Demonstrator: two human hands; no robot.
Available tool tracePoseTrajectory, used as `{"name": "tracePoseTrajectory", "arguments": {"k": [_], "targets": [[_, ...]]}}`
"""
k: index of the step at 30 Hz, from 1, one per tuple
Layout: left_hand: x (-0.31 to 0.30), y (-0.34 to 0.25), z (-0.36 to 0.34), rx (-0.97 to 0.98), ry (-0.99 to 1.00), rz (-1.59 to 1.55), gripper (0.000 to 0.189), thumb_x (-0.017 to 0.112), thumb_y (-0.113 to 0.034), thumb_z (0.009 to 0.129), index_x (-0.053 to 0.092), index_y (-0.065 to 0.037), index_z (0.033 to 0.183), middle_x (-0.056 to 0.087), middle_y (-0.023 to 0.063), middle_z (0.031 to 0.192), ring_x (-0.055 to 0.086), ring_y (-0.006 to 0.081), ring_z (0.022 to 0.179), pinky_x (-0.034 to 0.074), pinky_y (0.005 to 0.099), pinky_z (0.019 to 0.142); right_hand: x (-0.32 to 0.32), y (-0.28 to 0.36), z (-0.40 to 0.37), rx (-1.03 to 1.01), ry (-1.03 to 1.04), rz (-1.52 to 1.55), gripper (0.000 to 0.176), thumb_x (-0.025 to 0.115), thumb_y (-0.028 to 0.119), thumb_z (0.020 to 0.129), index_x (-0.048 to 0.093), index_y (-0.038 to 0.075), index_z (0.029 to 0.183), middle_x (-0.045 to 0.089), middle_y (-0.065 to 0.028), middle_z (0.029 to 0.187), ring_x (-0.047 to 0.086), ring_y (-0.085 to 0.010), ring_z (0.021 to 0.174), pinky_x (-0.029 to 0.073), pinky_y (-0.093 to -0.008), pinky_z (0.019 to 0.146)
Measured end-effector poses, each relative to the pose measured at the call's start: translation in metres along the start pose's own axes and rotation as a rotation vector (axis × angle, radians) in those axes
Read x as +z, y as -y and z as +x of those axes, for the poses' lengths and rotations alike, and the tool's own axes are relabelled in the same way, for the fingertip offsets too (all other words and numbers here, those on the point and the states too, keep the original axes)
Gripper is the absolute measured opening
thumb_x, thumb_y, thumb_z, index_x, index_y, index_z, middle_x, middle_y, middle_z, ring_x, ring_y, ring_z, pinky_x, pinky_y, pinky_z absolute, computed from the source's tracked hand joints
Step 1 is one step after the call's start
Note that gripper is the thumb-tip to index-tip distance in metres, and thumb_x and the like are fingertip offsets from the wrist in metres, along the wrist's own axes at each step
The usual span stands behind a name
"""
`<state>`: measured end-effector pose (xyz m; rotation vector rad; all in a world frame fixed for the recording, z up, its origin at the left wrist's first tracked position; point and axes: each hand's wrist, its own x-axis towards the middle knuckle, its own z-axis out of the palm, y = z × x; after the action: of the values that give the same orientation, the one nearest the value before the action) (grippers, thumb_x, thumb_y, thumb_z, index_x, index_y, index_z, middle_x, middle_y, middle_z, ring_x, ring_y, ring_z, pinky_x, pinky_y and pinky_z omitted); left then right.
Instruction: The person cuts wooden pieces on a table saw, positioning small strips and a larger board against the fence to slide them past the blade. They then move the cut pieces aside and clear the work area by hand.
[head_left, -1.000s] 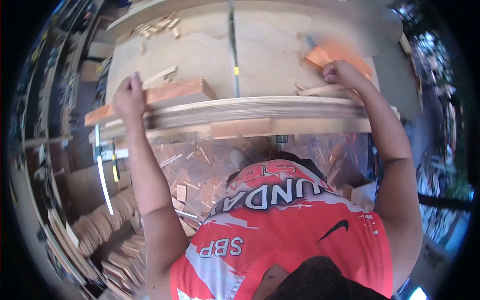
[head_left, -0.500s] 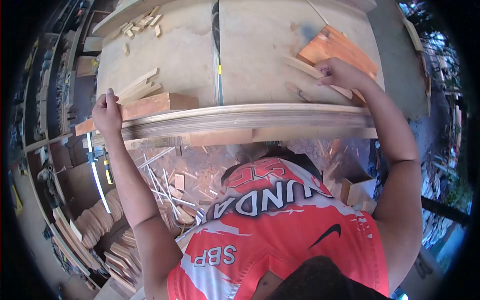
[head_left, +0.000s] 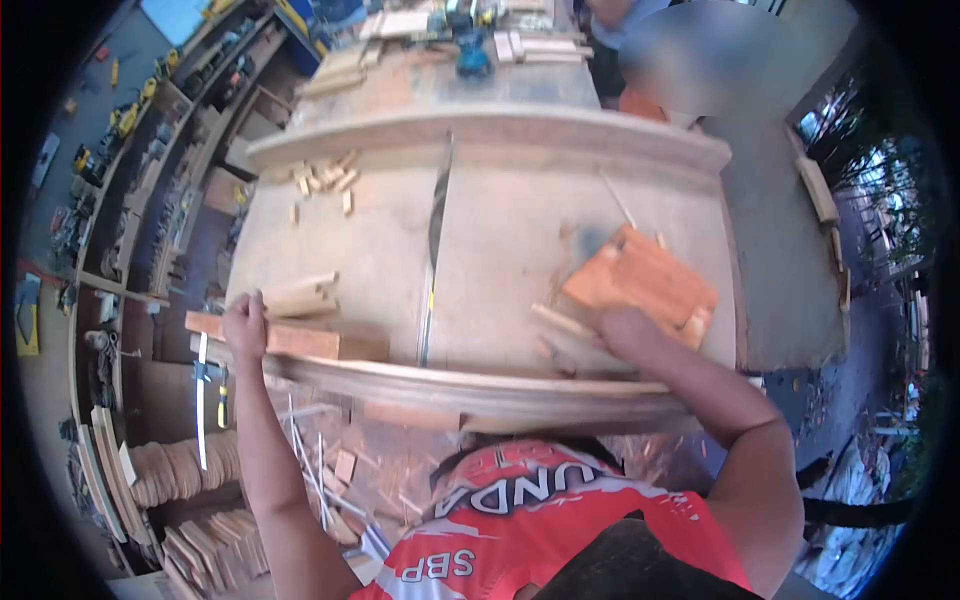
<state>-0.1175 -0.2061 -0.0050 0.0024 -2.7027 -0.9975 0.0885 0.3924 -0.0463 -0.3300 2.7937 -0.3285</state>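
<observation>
My left hand (head_left: pixel 246 325) is closed over a reddish wooden block (head_left: pixel 305 340), which lies along the front fence (head_left: pixel 470 388) of a wooden sled. My right hand (head_left: pixel 632 335), smeared by motion, is closed on the near end of a thin wooden strip (head_left: pixel 562 320). Just beyond that hand lies an orange-brown board (head_left: pixel 640 275), partly covered by the hand and forearm. A dark saw blade (head_left: pixel 438 210) stands in the slot down the middle of the sled, between my two hands. Several pale strips (head_left: pixel 295 298) rest beside the left hand.
Small wood offcuts (head_left: pixel 325 178) are scattered at the sled's far left, before its back fence (head_left: pixel 490 125). Beyond are a blue-green power tool (head_left: pixel 472 55) and stacked wood pieces (head_left: pixel 540 47). Another person, blurred, is at the upper right. Shelves (head_left: pixel 150 220) line the left side.
The view has tilted up, bringing the back fence, far bench and other person into sight. My right hand has shifted slightly left relative to the orange-brown board. The left hand stays at the block.
</observation>
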Motion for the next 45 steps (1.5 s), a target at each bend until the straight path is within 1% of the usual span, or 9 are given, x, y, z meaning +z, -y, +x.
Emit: {"name": "tracePoseTrajectory", "arguments": {"k": [7,14,18,20,25,29,40,42,45], "targets": [[-0.001,-0.020,-0.006,0.043,-0.054,0.013,0.044,0.058,-0.033,0.096,0.061,0.001,0.068,0.055,0.0076,0.054,0.053,0.0134,0.052,0.042,0.0336,0.054,-0.010,0.012,-0.022,0.220,-0.033,0.147,0.037,0.075,0.034,0.082,0.067,0.008,0.108,0.070,-0.0162,0.095,0.067,-0.0355,0.093,0.052,-0.0460,0.081],[-0.003,-0.035,-0.012,0.078,-0.053,0.071,0.042,0.058,-0.034,0.095,0.065,-0.001,0.070,0.059,0.0135,0.057,0.060,0.0257,0.054,0.045,0.0390,0.056,-0.003,0.062,-0.037,0.380,-0.084,0.349,0.041,0.078,0.030,0.082,0.068,0.009,0.115,0.072,-0.0157,0.093,0.070,-0.0300,0.086,0.053,-0.0396,0.077],[-0.005,-0.036,-0.015,0.131,-0.034,0.172,0.037,0.059,-0.033,0.094,0.064,-0.004,0.071,0.063,0.0158,0.063,0.062,0.0348,0.059,0.046,0.0435,0.058,0.012,0.049,-0.036,0.530,-0.137,0.555,0.040,0.083,0.027,0.078,0.072,0.005,0.109,0.074,-0.0113,0.095,0.070,-0.0202,0.089,0.054,-0.0331,0.082],[-0.007,-0.037,-0.016,0.154,-0.021,0.170,0.036,0.060,-0.032,0.093,0.063,-0.005,0.071,0.063,0.0160,0.065,0.062,0.0368,0.061,0.047,0.0452,0.059,0.018,0.033,-0.030,0.546,0.025,0.592,0.034,0.084,0.027,0.077,0.075,0.006,0.102,0.075,-0.0086,0.094,0.070,-0.0187,0.088,0.054,-0.0309,0.083],[-0.014,-0.034,-0.019,0.372,0.031,0.078,0.028,0.064,-0.029,0.088,0.063,-0.008,0.070,0.062,0.0120,0.064,0.062,0.0332,0.062,0.046,0.0458,0.060,0.031,0.028,0.000,0.513,0.250,0.345,0.027,0.085,0.026,0.073,0.077,0.009,0.091,0.075,-0.0077,0.083,0.070,-0.0162,0.078,0.054,-0.0319,0.075],[-0.018,-0.032,-0.020,0.414,0.066,0.033,0.026,0.064,-0.029,0.088,0.063,-0.010,0.070,0.063,0.0088,0.066,0.061,0.0311,0.065,0.047,0.0438,0.062,0.011,0.080,0.016,0.566,0.137,0.144,0.016,0.081,0.021,0.071,0.077,0.012,0.083,0.074,-0.0070,0.080,0.068,-0.0185,0.073,0.053,-0.0345,0.072],[-0.009,-0.029,-0.023,0.334,0.087,0.030,0.029,0.062,-0.027,0.093,0.064,-0.004,0.076,0.060,0.0129,0.065,0.057,0.0272,0.058,0.044,0.0388,0.057,-0.004,0.088,0.018,0.451,0.173,0.693,0.020,0.077,0.011,0.079,0.072,0.001,0.095,0.072,-0.0049,0.082,0.066,-0.0124,0.075,0.052,-0.0282,0.068],[-0.008,-0.027,-0.021,0.299,0.096,0.068,0.031,0.061,-0.026,0.097,0.065,0.000,0.080,0.055,0.0081,0.060,0.051,0.0113,0.055,0.040,0.0309,0.053,-0.005,0.085,0.018,0.416,0.202,0.741,0.021,0.075,0.012,0.082,0.071,-0.001,0.098,0.071,-0.0037,0.082,0.064,-0.0104,0.075,0.051,-0.0266,0.068],[-0.001,-0.019,-0.018,0.266,0.068,-0.002,0.031,0.061,-0.025,0.096,0.065,0.000,0.078,0.053,0.0046,0.058,0.048,0.0101,0.054,0.038,0.0296,0.051,0.000,0.069,0.017,0.415,0.220,0.916,0.024,0.075,0.015,0.083,0.071,-0.001,0.101,0.071,-0.0033,0.082,0.064,-0.0101,0.074,0.051,-0.0258,0.068]]}}
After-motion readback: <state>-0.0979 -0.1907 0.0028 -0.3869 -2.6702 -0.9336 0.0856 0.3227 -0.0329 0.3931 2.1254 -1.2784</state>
